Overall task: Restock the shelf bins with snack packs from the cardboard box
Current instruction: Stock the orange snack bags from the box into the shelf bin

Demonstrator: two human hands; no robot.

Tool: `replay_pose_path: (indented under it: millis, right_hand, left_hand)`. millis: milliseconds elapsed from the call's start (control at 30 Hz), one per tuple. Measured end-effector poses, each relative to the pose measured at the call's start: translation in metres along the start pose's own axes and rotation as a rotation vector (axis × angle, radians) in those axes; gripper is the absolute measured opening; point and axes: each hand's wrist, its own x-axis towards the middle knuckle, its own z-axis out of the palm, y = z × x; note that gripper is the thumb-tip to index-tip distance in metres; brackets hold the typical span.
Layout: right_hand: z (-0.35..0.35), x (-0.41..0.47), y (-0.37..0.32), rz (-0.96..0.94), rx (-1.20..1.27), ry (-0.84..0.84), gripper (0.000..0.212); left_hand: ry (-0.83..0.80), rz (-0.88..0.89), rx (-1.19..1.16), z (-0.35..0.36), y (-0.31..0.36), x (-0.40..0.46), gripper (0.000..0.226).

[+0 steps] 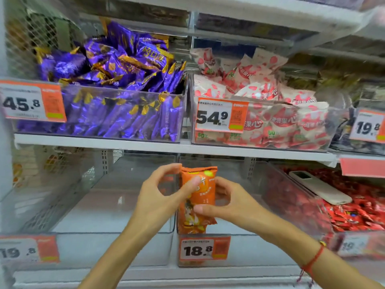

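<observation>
A white metal shelf (pixel 166 148) runs across the view, with a second white shelf (pixel 145 274) below it. On the upper shelf, toward its left end, a clear plastic bin (pixel 125 130) is heaped with shiny purple and gold snack packs (pixel 116 65); just beside it to the right, another clear bin (pixel 325 130) holds white packs printed with red strawberries (pixel 277 122).

On the lower shelf, a large clear bin (pixel 87 243) at the left shows no packs inside. The clear middle bin (pixel 245 249) beside it carries an orange price tag reading 18.8 (pixel 205 251) on its front wall. To the right, a clear bin of small red packs (pixel 358 211) has a pale flat phone-like slab (pixel 320 187) lying on top.

Against the left wall of the middle bin, near its front edge, orange snack packs (pixel 190 222) stand upright. One orange snack pack (pixel 203 190) is held upright just above them. The left hand (pixel 160 197) pinches its upper left edge, thumb on the face and curled fingers (pixel 166 171) at the top corner. The right hand (pixel 231 203) grips its right side, thumb across the lower front and fingers (pixel 223 184) curled round behind. A red string bracelet (pixel 312 260) circles the right wrist.
</observation>
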Motion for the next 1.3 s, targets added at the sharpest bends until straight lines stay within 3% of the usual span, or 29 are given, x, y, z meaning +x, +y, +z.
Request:
replay_pose_path:
  millis: [133, 300, 500, 600, 700, 933, 1067, 1167, 1300]
  right_hand:
    - [-0.032, 0.013, 0.039, 0.211, 0.118, 0.184, 0.048]
    - [-0.055, 0.065, 0.094, 0.337, -0.007, 0.399, 0.063]
    - [-0.033, 0.106, 0.122, 0.383, -0.151, 0.136, 0.055]
    - [-0.022, 0.116, 0.125, 0.332, -0.194, 0.165, 0.032]
    - [-0.022, 0.12, 0.126, 0.356, -0.201, 0.226, 0.042]
    - [-0.027, 0.131, 0.132, 0.393, -0.327, 0.275, 0.026]
    - [-0.027, 0.143, 0.144, 0.422, -0.298, 0.234, 0.034]
    - [-0.02, 0.144, 0.154, 0.46, -0.116, 0.195, 0.059]
    - [-0.016, 0.15, 0.155, 0.417, -0.191, 0.258, 0.076]
  left_hand:
    - [-0.173, -0.039, 0.256, -0.006, -0.039, 0.009, 0.058]
    - [-0.275, -0.079, 0.206, -0.006, -0.061, 0.002, 0.058]
    - [-0.261, -0.076, 0.266, -0.009, -0.072, 0.001, 0.057]
    - [-0.265, -0.068, 0.213, -0.009, -0.074, 0.005, 0.058]
    - [-0.277, -0.066, 0.192, -0.009, -0.076, 0.007, 0.057]
    - [-0.289, -0.081, 0.132, -0.009, -0.075, 0.007, 0.06]
    - [-0.289, -0.072, 0.131, -0.01, -0.076, 0.006, 0.059]
    - [-0.289, -0.08, 0.127, -0.01, -0.075, 0.006, 0.059]
    - [-0.293, -0.082, 0.12, -0.01, -0.073, 0.007, 0.06]
